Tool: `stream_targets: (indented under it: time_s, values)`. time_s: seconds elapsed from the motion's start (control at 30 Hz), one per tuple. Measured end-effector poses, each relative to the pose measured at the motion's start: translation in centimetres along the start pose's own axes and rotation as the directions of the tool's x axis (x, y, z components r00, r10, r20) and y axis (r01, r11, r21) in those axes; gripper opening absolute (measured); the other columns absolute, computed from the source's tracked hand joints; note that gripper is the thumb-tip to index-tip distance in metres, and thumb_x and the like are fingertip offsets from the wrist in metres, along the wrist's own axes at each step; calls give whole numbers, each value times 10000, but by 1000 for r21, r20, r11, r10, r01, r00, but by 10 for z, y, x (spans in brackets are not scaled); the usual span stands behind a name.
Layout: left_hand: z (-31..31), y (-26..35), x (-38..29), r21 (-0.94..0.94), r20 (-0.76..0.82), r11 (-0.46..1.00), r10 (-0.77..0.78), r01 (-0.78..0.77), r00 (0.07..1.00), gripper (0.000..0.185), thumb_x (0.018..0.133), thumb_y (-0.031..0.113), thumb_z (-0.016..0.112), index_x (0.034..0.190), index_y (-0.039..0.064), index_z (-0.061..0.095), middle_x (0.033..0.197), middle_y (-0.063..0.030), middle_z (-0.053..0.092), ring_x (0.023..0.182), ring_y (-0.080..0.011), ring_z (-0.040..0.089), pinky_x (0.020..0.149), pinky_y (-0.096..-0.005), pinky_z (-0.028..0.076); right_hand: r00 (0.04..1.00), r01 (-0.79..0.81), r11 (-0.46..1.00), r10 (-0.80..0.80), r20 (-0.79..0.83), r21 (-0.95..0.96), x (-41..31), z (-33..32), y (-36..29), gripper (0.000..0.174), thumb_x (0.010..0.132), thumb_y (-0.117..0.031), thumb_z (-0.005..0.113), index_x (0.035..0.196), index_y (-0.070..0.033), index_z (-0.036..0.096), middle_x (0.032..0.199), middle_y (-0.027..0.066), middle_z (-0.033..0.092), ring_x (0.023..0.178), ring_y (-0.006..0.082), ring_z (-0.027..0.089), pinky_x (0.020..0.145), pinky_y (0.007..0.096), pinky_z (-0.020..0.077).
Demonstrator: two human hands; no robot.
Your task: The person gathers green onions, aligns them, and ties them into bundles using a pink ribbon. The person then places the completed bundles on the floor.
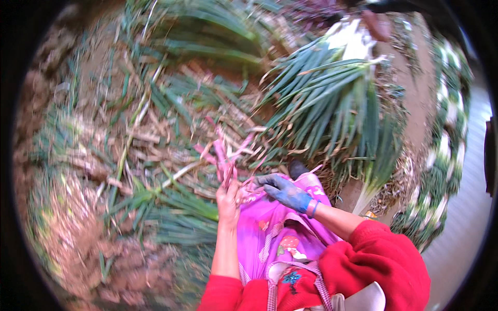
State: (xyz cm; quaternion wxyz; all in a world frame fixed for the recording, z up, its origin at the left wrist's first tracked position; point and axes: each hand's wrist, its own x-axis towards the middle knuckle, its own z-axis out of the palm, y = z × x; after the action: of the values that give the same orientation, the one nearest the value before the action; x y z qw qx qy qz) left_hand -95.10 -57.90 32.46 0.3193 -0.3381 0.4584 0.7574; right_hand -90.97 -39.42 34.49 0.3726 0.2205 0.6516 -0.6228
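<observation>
My left hand (228, 200), bare, is closed around a bunch of pink strips (221, 157) whose loose ends fan out above the fist. Just to its right is my right hand (286, 193), in a blue-grey glove with dirt on it. Its fingertips point at the lower part of the bunch, near a thin pink strand; blur hides whether they pinch it. Both hands are over the lap of a purple apron (253, 229). Beyond the right hand lies a large heap of green onions (327, 101), their white stalks (350, 39) mostly towards the top.
Dry leaf litter (151, 132) and loose green leaves (183, 210) cover the ground ahead and left. Bundled green onions (439, 155) line the far right, beside a pale strip of ground (461, 217). A dark shoe tip (297, 169) shows beyond the apron.
</observation>
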Motion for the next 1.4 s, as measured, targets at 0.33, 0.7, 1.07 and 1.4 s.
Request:
stream_targets:
  time_s: [0.33, 0.7, 1.07, 1.4]
  values:
    - [50, 88, -133, 431, 374, 869, 73, -243, 924, 310, 934, 297, 540, 697, 99, 523, 512, 36, 442, 416, -53, 372, 399, -229, 275, 951, 293, 854, -212, -226, 429, -105, 70, -125, 435, 940, -426, 481, 998, -17, 618, 878, 55, 635, 791, 142, 583, 728, 297, 471]
    - [45, 100, -207, 368, 394, 861, 197, -350, 898, 355, 978, 358, 425, 832, 64, 560, 569, 61, 405, 435, -28, 292, 413, -212, 220, 805, 501, 158, -447, -391, 851, -183, 41, -147, 505, 957, -440, 407, 1101, 20, 555, 604, -56, 462, 571, 105, 497, 791, 383, 522]
    - [102, 44, -258, 458, 746, 713, 15, -530, 666, 395, 963, 355, 465, 1090, 0, 585, 699, 28, 562, 486, -5, 382, 445, -163, 263, 844, 457, 278, -437, -312, 845, -321, 15, -55, 439, 969, -374, 430, 1144, 0, 580, 478, -99, 249, 409, 18, 215, 379, 190, 182]
    - [118, -22, -298, 646, 763, 509, -409, -569, 501, 286, 970, 216, 461, 1080, 14, 630, 598, 75, 385, 530, -31, 341, 493, -198, 265, 732, 482, -122, -489, -475, 868, -366, 0, 16, 458, 926, -309, 547, 1266, -11, 479, 526, -105, 285, 434, 0, 248, 453, 165, 230]
